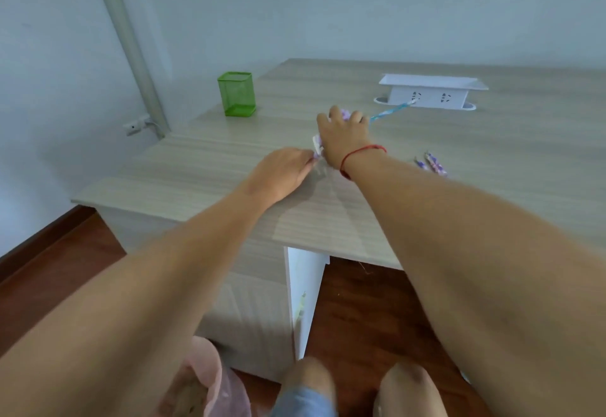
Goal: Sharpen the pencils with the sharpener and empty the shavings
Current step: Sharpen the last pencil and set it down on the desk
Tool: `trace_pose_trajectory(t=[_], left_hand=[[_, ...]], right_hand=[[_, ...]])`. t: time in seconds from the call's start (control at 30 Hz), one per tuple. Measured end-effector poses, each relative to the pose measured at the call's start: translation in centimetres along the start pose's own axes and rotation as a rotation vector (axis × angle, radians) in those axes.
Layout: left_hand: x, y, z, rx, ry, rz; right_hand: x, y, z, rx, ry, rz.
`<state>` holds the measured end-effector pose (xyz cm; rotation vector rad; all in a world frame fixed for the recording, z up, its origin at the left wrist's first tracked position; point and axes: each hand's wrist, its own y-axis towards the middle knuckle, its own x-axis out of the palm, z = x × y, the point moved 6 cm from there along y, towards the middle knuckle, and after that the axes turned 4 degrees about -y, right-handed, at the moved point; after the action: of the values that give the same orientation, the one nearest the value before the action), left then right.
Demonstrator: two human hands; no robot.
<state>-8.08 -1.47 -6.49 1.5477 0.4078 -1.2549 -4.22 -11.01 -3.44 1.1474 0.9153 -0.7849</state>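
Gripping the sharpener (pixel 317 142) from above, right hand (pixel 344 139) curled over it, fingers closed around a mostly hidden lilac-and-white body; red string bracelet (pixel 359 153) on that wrist. Pinching the end of a patterned pencil (pixel 315 156) at the sharpener's near side, left hand (pixel 282 174) closed, knuckles resting on the counter (pixel 196 167); pencil mostly hidden, entry into the sharpener not clear. Blue striped pencil (pixel 390 111) lying at 1 o'clock from the right hand, its far tip just beside the white socket box (pixel 433 92), near end hidden behind the fingers. Two purple-patterned pencils (pixel 431 163) flat on the counter at 3 o'clock from the right wrist, side by side, apart from the hands. Green mesh pencil holder (pixel 236 93) upright at 10 o'clock, well apart, near the counter's far left edge. Pink bin (pixel 210 380) on the wooden floor (pixel 360 311) at 6 o'clock, below the counter edge, beside the knees; contents blurred.
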Motion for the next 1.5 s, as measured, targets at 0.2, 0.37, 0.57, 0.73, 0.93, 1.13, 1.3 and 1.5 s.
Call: trace_pose_trajectory(t=[0.2,0.37,0.57,0.73,0.93,1.13,1.3,1.5], left_hand=[[-3.2,-0.9,-0.7,0.143,0.043,0.093],[-4.1,-1.8,0.6,0.207,0.04,0.057],[-4.0,-1.8,0.7,0.15,0.072,-0.138],[-2.1,-1.1,0.3,0.069,0.117,-0.332],[0.4,1.4,-1.7,-0.016,0.111,-0.442],[-1.5,4.8,-2.5,0.011,0.211,-0.345],[-4.6,6.0,-1.7,0.042,0.249,-0.262],[-5.4,3.7,-1.0,-0.019,0.219,-0.18]], right_hand=[[0.5,-0.8,-0.8,0.149,0.226,-0.066],[-0.2,-2.5,-0.8,0.152,0.221,-0.087],[-0.2,-3.0,-1.2,0.12,0.159,-0.056],[-0.1,-2.6,-1.1,0.106,0.158,-0.063],[0.2,-2.6,-0.9,0.022,0.142,-0.015],[-0.1,-2.7,-0.8,-0.008,0.079,0.017],[-0.2,-2.2,-0.7,0.022,0.067,-0.043],[-0.3,-2.6,-1.0,0.0,0.067,-0.046]])
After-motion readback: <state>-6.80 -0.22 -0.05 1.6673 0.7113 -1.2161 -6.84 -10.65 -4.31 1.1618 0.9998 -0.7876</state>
